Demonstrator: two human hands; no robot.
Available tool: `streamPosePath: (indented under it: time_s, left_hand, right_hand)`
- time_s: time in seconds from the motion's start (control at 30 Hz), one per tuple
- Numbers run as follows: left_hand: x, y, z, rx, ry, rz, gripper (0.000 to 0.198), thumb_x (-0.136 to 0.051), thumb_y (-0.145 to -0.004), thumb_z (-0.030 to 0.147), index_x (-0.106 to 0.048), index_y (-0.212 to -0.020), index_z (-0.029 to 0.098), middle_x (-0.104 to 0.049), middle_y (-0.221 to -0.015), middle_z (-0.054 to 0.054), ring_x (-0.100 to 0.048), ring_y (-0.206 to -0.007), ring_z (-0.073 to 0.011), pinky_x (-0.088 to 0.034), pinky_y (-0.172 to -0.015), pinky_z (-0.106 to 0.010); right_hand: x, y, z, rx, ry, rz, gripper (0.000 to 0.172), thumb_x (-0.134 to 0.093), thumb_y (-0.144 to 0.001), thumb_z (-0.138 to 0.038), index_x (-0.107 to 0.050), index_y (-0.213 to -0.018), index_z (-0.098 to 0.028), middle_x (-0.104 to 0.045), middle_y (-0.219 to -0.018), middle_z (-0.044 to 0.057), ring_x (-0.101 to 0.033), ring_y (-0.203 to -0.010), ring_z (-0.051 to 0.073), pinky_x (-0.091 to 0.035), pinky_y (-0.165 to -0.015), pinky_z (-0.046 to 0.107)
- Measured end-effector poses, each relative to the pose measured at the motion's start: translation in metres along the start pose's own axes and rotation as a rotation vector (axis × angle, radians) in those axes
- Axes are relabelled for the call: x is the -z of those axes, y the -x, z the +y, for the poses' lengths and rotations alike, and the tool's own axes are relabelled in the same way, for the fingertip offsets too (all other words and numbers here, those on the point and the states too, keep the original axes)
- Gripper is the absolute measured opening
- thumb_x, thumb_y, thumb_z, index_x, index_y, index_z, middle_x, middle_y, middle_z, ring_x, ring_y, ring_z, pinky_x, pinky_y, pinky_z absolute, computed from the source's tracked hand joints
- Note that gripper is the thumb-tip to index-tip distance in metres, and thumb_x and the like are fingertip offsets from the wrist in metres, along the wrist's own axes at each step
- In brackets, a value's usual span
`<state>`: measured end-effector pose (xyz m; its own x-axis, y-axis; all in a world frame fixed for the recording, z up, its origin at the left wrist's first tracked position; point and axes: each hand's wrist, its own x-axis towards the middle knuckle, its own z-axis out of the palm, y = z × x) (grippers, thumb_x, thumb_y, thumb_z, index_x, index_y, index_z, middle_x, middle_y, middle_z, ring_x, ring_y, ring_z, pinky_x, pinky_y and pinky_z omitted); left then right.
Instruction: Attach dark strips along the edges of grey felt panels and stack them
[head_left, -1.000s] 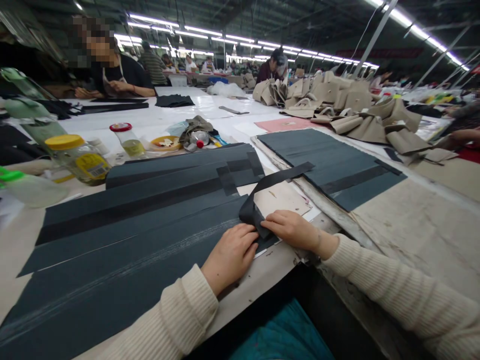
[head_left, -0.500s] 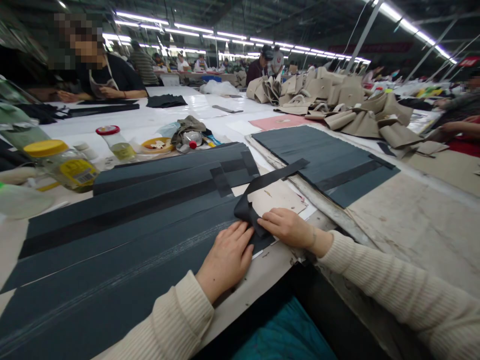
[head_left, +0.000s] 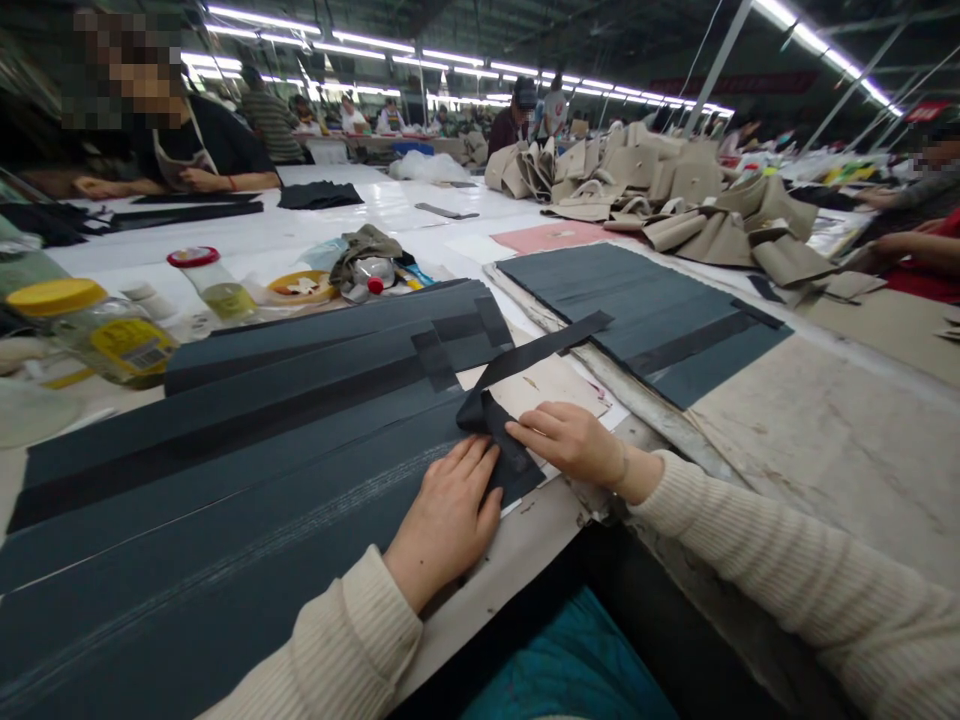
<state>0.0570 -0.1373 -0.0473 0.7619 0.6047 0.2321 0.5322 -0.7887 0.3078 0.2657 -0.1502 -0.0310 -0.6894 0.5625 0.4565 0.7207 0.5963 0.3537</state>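
1. The black strip (head_left: 540, 350) lies near the worktop's (head_left: 469, 625) near edge: one end across the right end of the nearest dark sheet (head_left: 262, 540), a fold beside the fingers, and the long tail reaching over pale card (head_left: 559, 385) to the right-hand dark sheet (head_left: 622, 290).
2. The left hand (head_left: 448, 515) rests flat on the nearest sheet, its grip loose and grasping nothing, fingertips beside the strip. Pressing lightly there should keep the sheet from sliding.
3. The right hand's (head_left: 574, 440) fingertips meet the strip; whether its grip pinches it, I cannot tell.
4. The step seems to be setting the strip down straight. I would line up its border with the sheet's right end first, then smooth outward from the left fingertips, easing the fold so no crease sets.
5. Mind the near edge: it runs close beneath both wrists, and the sheet's right corner lies just beside it.
6. The best room for the tail seems to be rightward; leftward, beyond the stacked sheets, the yellow-lidded jar (head_left: 90, 340) and red-lidded jar (head_left: 217, 285) crowd the worktop.
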Motion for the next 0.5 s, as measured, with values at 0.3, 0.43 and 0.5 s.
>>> streamPosePath:
  time_s: [0.3, 0.43, 0.5]
  left_hand:
    - [-0.0021, 0.0008, -0.0005, 0.016, -0.018, -0.015, 0.041, -0.041, -0.084, 0.027, -0.047, -0.122, 0.012, -0.046, -0.13, -0.013, -0.037, -0.123, -0.025, -0.036, -0.097, -0.043]
    - [-0.0015, 0.0003, 0.0001, 0.023, -0.018, -0.03, 0.041, -0.041, -0.084, 0.027, -0.048, -0.121, 0.01, -0.046, -0.13, -0.014, -0.038, -0.123, -0.0254, -0.036, -0.097, -0.043]
    - [-0.0013, -0.0002, 0.0001, 0.022, -0.01, -0.028, 0.041, -0.041, -0.084, 0.026, -0.047, -0.121, 0.01, -0.045, -0.131, -0.014, -0.038, -0.123, -0.0251, -0.036, -0.097, -0.043]
  right_hand:
    - [-0.0078, 0.0081, -0.0081, 0.005, -0.016, -0.116, 0.028, -0.032, -0.091, -0.015, -0.059, -0.095, -0.011, -0.057, -0.079, 0.008, -0.045, -0.067, 0.014, -0.034, -0.057, 0.028]
    - [-0.0059, 0.0068, -0.0086, 0.005, 0.016, -0.13, 0.03, -0.03, -0.091, -0.015, -0.06, -0.095, -0.012, -0.056, -0.077, 0.007, -0.045, -0.066, 0.014, -0.034, -0.056, 0.028]
    - [-0.0052, 0.0063, -0.0089, 0.003, 0.028, -0.125, 0.029, -0.031, -0.091, -0.015, -0.06, -0.096, -0.012, -0.056, -0.075, 0.007, -0.045, -0.066, 0.014, -0.033, -0.056, 0.028]
